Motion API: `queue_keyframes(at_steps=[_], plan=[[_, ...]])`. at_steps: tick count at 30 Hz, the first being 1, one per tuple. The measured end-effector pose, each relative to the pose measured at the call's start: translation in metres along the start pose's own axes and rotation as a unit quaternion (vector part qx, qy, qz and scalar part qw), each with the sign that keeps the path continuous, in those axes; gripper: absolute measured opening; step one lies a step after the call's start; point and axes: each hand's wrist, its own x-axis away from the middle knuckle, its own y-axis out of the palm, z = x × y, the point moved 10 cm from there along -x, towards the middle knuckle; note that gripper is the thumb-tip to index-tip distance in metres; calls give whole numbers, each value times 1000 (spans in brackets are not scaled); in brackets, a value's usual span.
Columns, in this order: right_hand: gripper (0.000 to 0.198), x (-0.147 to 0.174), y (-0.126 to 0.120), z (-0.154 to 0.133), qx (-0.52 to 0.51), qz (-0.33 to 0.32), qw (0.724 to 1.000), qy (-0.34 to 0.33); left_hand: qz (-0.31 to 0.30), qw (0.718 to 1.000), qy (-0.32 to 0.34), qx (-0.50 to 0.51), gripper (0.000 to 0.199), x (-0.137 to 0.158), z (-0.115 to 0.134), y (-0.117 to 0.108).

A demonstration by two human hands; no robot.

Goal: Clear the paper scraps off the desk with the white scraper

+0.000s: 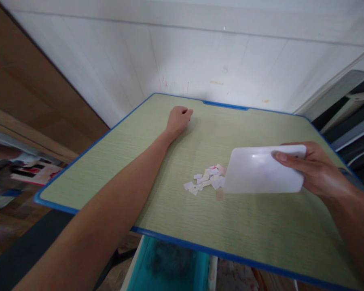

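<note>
My right hand (320, 167) grips a flat white plastic scraper (261, 171) by its right end, thumb on top and fingers beneath. The scraper's left edge meets a small heap of torn paper scraps (210, 177), mostly white with a few pinkish ones, and hides part of it. One brownish scrap (219, 196) lies just below that edge. Further back on the green table (109, 161), my left hand (178, 119) rests with its fingers curled closed. I see nothing in it, and it is apart from the scraps.
A blue rim borders the table, whose back edge is near a white panelled wall (200, 56). Below the front edge stands a turquoise bin (172, 266) with dark fluffy contents. Brown cardboard (39, 81) is at left, and a folded metal frame (352, 105) at right.
</note>
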Motion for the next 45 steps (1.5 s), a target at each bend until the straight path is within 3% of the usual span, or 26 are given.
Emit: queue_keyframes(at_steps=[3,6,17,19,23,25,33,40,42,45], plan=[[35,0,-8,-1,-1,26,1000,-2,2,1000,-2,-1,33,0,-1,0],[30,-1,-3,4,8,-5,1000,12,2,1000,-5,-2,32,0,-1,0],[22,13,60,11,-5,-169,985,25,1,1000,1,-8,32,0,0,0],[25,12,56,9,-17,-146,989,19,1,1000,-1,-8,32,0,0,-1],[33,7,24,5,-54,-18,998,4,4,1000,1,-6,34,1,1,-1],[32,4,14,9,-61,15,998,17,4,1000,3,-4,35,1,1,-1],[26,1,40,32,-46,-61,993,89,5,1000,11,-3,36,1,2,-1],[29,10,64,35,-26,-114,990,76,1,1000,5,-1,34,0,-1,0],[30,11,60,28,-36,-104,992,60,0,1000,8,-3,34,-1,-1,0],[32,8,34,16,-56,-44,996,48,0,1000,9,-3,34,-1,-1,0]])
